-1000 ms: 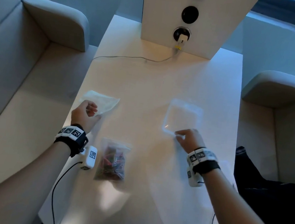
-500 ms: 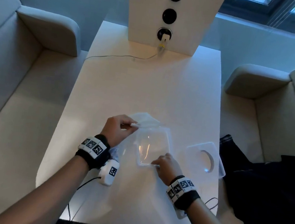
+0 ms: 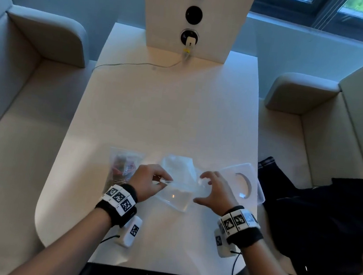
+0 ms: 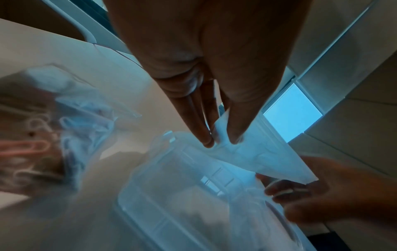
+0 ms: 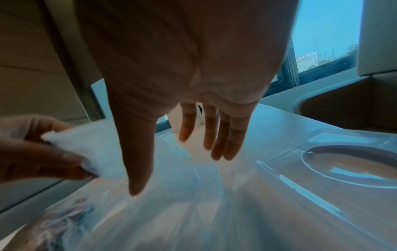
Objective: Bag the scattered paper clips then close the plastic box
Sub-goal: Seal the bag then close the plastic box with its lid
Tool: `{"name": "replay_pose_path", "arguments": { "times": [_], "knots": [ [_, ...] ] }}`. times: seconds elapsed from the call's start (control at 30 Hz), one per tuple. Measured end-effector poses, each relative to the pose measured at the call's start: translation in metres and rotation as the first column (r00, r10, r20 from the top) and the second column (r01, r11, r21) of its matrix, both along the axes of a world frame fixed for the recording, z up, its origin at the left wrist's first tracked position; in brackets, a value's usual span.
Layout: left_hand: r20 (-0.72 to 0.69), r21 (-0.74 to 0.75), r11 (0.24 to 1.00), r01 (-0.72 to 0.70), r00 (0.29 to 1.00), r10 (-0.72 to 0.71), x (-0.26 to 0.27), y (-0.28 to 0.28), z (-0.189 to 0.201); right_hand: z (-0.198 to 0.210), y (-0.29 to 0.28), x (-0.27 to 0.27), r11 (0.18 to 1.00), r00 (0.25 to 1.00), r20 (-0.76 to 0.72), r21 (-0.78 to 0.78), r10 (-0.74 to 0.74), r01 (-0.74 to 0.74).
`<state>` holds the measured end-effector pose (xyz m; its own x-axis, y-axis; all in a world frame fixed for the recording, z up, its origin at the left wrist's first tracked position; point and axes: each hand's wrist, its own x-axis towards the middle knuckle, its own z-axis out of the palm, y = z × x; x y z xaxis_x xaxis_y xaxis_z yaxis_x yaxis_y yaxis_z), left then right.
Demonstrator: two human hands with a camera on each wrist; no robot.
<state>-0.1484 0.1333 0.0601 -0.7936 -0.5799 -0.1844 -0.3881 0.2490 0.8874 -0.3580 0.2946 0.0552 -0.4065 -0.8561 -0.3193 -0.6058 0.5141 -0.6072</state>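
Right grip (image 3: pixel 211 192) now off box (image 3: pixel 176 197)

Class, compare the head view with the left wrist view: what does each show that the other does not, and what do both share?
Only the head view shows the lid lying right of the box, the wall sockets, the dark clothing and both wristbands. Only the left wrist view shows single pink clips inside the bag of paper clips and the left hand pinching the empty bag between its fingertips. Both show the open clear plastic box, the white table and the right hand.
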Motion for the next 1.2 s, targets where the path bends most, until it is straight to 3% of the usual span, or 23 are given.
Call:
{"name": "replay_pose_path", "arguments": {
  "times": [0.07, 0.2, 0.37, 0.5, 0.6, 0.7, 0.77, 0.83, 0.9, 1.03, 1.13, 1.2],
  "knots": [
    [0.03, -0.03, 0.999, 0.04, 0.999, -0.04, 0.004, 0.007, -0.007, 0.011, 0.003, 0.006, 0.996, 1.0, -0.015, -0.092, -0.006, 0.004],
    [0.144, -0.092, 0.992, 0.089, 0.987, -0.075, 0.011, 0.013, -0.018, 0.002, 0.002, 0.027, 0.961, 0.962, -0.067, -0.07, 0.264, -0.268],
    [0.301, -0.092, 0.988, 0.125, 0.949, -0.092, 0.009, 0.013, -0.018, -0.022, 0.003, 0.034, 0.968, 0.968, -0.057, 0.085, 0.243, -0.238],
    [0.362, -0.104, 0.993, 0.055, 0.932, -0.014, -0.008, 0.008, -0.021, -0.028, -0.013, 0.033, 0.986, 0.996, -0.02, 0.15, 0.082, -0.078],
    [0.436, -0.204, 0.977, 0.065, 0.899, 0.031, -0.024, 0.007, -0.028, -0.03, -0.025, 0.031, 0.984, 0.998, -0.06, 0.178, 0.016, -0.005],
    [0.545, -0.289, 0.943, 0.164, 0.838, 0.021, -0.04, 0.009, -0.031, -0.02, -0.027, 0.027, 0.994, 0.998, -0.016, 0.085, -0.067, 0.068],
    [0.598, -0.295, 0.932, 0.209, 0.802, 0.009, -0.046, 0.008, -0.034, -0.015, -0.021, 0.014, 0.978, 0.978, 0.023, -0.008, -0.208, 0.208],
    [0.614, -0.286, 0.938, 0.197, 0.789, 0.021, -0.049, 0.007, -0.038, -0.019, -0.009, -0.012, 0.935, 0.936, -0.034, -0.074, -0.351, 0.348],
    [0.609, -0.289, 0.943, 0.166, 0.792, 0.047, -0.051, 0.007, -0.041, -0.026, 0.008, -0.04, 0.904, 0.883, -0.194, -0.055, -0.427, 0.425],
    [0.61, -0.331, 0.924, 0.191, 0.79, 0.055, -0.059, 0.011, -0.043, -0.038, 0.039, -0.079, 0.743, 0.731, -0.425, 0.176, -0.535, 0.646],
    [0.611, -0.332, 0.923, 0.194, 0.79, 0.054, -0.062, 0.015, -0.042, -0.053, 0.057, -0.095, 0.62, 0.697, -0.359, 0.318, -0.621, 0.717],
    [0.576, -0.339, 0.927, 0.16, 0.815, 0.07, -0.062, 0.015, -0.038, -0.059, 0.066, -0.1, 0.599, 0.692, -0.245, 0.36, -0.678, 0.715]
  ]
}}
